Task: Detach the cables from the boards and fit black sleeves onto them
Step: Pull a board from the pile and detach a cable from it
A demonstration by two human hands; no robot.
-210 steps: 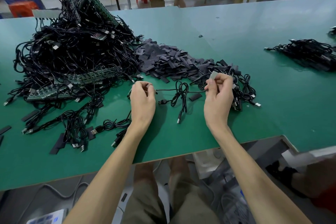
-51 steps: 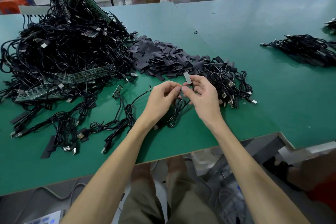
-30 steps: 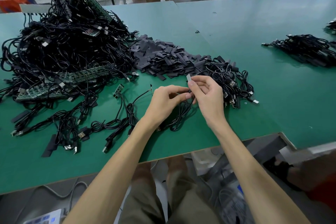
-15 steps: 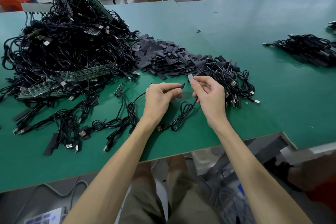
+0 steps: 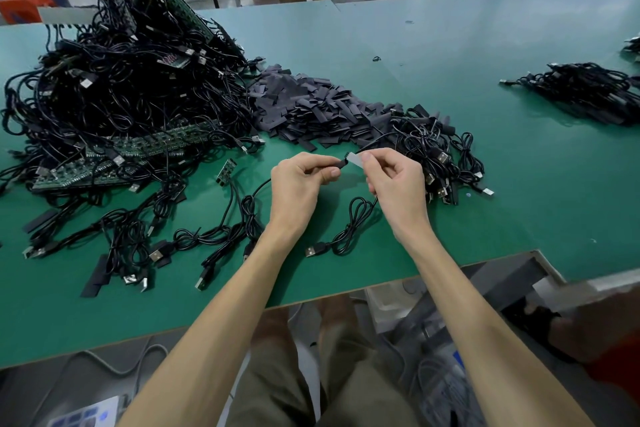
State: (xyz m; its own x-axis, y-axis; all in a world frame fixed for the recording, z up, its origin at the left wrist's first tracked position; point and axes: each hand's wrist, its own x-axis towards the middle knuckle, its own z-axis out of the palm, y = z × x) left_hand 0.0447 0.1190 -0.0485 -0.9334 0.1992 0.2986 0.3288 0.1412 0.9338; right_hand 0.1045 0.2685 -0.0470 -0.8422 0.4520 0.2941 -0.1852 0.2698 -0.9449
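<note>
L fingers (image 5: 329, 173) pinch cable end (image 5: 342, 164), R fingers (image 5: 369, 159) pinch sleeve (image 5: 354, 158), over bare table (image 5: 519, 201) near edge.

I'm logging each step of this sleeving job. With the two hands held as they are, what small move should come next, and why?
Probably push the black sleeve in the left hand onto the pale strip pinched by the right hand. Their ends almost meet, end to end, and the cable hangs slack below the right hand.
</note>
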